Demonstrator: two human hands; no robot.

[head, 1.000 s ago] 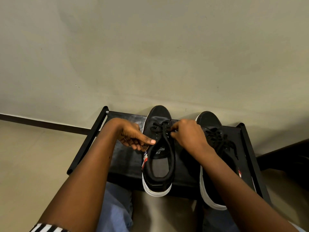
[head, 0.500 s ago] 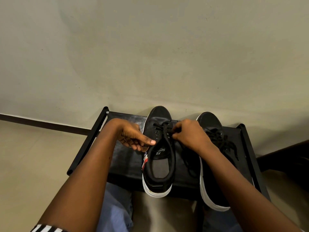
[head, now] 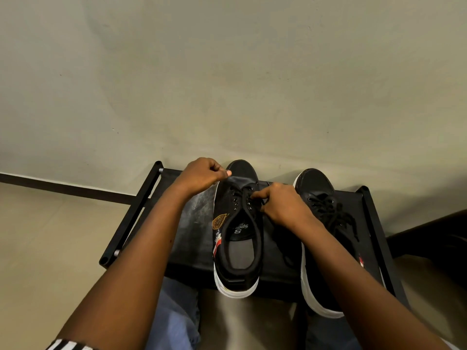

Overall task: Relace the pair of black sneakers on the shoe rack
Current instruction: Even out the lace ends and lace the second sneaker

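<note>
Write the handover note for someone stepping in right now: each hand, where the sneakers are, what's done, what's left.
Left hand: fingers curled beside the toe of the left sneaker, apparently pinching its lace pulled out sideways.
Right hand: pinches the same lace at the eyelets.
Both sneakers sit side by side on the shoe rack, toes to the wall.
Done: the lace crosses only the toe-end eyelets. The right sneaker looks laced, with loose ends.
Left: thread the empty eyelets toward the tongue, then check the right sneaker.

Left hand (head: 202, 175) fisted, thumb on forefinger; right hand (head: 281, 203) curled
</note>
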